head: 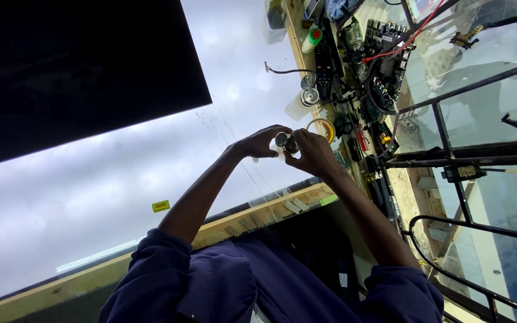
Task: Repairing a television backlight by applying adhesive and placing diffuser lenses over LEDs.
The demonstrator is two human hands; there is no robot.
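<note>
While both arms reach out over the white backlit sheet (151,161), the left hand (259,143) and right hand (313,152) meet around a small metal cylinder (285,142). Cylinder sits between the two hands, held up over the sheet, shiny round end facing the camera. Left fingers curl onto it from the left, right fingers pinch it from the right and below; both hands are grasping it, neither is slack. Can't tell what the cylinder is exactly, too small and partly covered by the fingers. Sleeves are dark blue, pushed up to the elbows. Black panel (73,66) covers the upper left of the sheet. Small yellow tag (161,206) lies on the sheet, well apart from the hands. Wooden edge (252,218) runs under the forearms. Just beyond the right hand: yellow tape roll (321,127). Further out along the bench: two small tins (309,96), a black remote (324,66), a white bottle with a red-green cap (312,37), and a circuit board (387,63) with red wires crossing it. Black metal frame (450,155) with glass panes fills the right side.
</note>
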